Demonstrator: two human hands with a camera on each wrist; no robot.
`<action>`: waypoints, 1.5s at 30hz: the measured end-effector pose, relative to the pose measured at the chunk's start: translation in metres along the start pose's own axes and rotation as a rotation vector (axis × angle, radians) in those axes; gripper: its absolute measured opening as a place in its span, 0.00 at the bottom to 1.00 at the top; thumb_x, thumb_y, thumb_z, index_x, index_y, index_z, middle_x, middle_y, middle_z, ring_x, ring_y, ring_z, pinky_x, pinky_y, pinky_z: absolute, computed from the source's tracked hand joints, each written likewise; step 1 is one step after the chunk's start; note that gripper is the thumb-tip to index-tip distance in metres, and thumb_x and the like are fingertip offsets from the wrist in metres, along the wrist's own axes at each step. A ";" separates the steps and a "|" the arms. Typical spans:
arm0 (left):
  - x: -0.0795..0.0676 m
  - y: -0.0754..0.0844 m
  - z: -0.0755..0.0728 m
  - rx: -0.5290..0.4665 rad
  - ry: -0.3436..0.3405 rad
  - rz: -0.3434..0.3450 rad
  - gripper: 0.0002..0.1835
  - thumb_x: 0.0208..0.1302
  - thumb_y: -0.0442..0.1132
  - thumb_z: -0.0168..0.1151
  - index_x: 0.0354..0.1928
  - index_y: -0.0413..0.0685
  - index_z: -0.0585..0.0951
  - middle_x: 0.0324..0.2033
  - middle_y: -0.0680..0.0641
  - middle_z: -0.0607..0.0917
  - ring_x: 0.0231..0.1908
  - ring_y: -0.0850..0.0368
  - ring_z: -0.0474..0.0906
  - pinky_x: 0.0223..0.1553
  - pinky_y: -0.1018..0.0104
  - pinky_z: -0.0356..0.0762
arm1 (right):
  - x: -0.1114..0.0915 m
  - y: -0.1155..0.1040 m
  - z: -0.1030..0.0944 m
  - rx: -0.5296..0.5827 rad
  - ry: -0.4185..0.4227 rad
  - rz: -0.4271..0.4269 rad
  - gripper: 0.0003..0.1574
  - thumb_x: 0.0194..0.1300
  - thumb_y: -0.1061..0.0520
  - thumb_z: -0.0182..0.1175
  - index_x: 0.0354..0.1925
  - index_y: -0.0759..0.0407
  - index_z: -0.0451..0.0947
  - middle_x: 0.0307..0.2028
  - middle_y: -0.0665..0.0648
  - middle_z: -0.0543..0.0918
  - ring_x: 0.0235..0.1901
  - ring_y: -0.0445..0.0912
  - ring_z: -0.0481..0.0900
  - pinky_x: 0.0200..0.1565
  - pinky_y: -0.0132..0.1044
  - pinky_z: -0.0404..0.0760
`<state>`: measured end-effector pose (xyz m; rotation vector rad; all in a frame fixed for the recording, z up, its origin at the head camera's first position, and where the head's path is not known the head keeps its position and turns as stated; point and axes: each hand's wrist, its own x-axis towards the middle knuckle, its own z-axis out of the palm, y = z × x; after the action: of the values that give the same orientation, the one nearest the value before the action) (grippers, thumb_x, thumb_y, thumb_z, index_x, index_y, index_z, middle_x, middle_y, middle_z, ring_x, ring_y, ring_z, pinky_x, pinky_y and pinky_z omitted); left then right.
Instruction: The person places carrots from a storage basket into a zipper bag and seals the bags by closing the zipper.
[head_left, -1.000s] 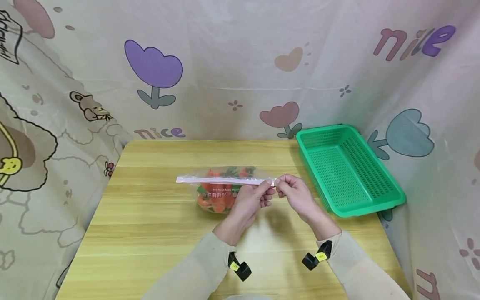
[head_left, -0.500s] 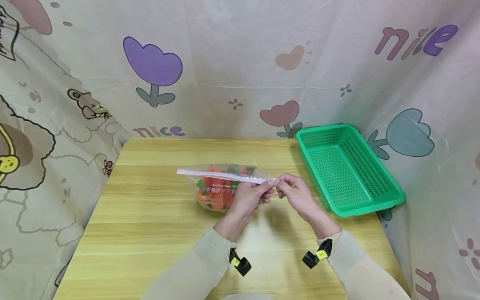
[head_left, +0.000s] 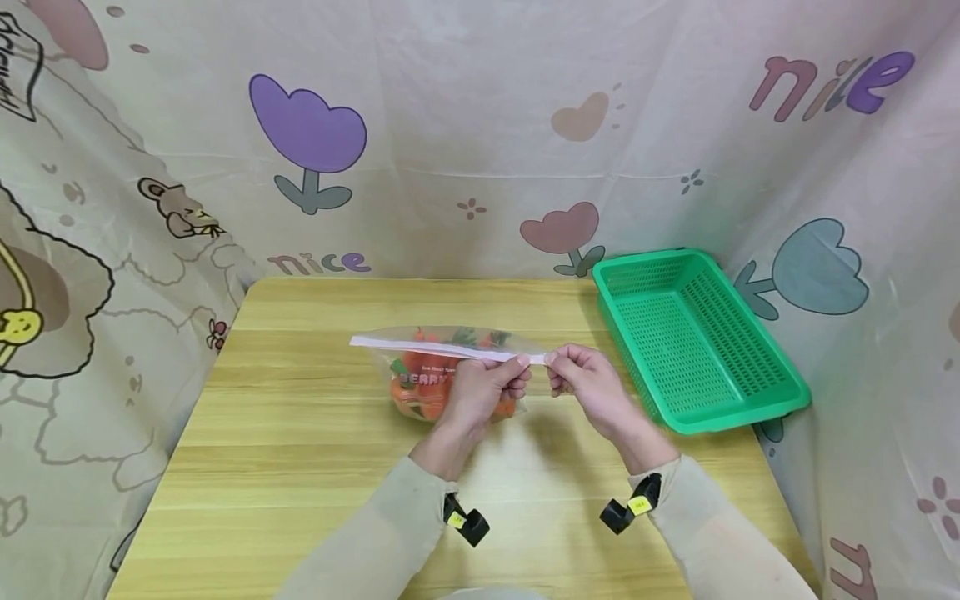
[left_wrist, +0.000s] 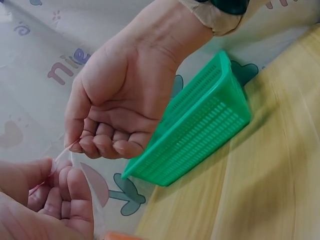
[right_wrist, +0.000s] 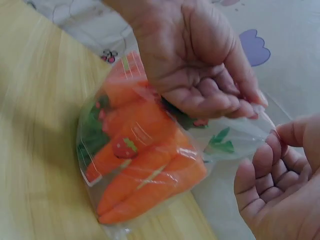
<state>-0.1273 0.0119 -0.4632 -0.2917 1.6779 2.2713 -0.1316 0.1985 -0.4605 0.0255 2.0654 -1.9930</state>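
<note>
A clear zip bag (head_left: 382, 358) with printed lettering holds several orange carrots (right_wrist: 155, 170) with green tops. Its white zip strip (head_left: 420, 345) runs along the upper edge, towards the back of the table. My left hand (head_left: 480, 392) pinches this strip between thumb and fingers, right of its middle, and covers part of the bag. At the strip's right end, my right hand (head_left: 588, 383) pinches the corner of the bag. A short stretch of strip shows between the two hands. In the right wrist view the carrots hang low in the bag, beneath my left hand (right_wrist: 195, 65).
A green perforated basket (head_left: 701, 350) stands at the table's right rear corner, close beyond my right hand. The wooden table (head_left: 300, 467) meets a patterned cloth (head_left: 450, 125) at the back. A whitish rounded thing (head_left: 491, 594) pokes in at the front edge.
My left hand has slid a little left along the zip strip, away from my right hand. The strip's left end has shifted towards the back. My right hand has hardly moved.
</note>
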 end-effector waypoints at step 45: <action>-0.002 0.014 -0.008 -0.079 -0.063 -0.089 0.10 0.72 0.33 0.66 0.44 0.29 0.87 0.27 0.46 0.89 0.25 0.61 0.84 0.31 0.72 0.85 | 0.002 -0.003 0.006 0.195 -0.016 0.083 0.12 0.75 0.63 0.56 0.31 0.57 0.76 0.26 0.50 0.76 0.28 0.40 0.75 0.39 0.33 0.84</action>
<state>-0.1305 0.0001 -0.4520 -0.3033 1.5172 2.2604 -0.1328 0.1925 -0.4582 0.1306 1.8221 -2.1283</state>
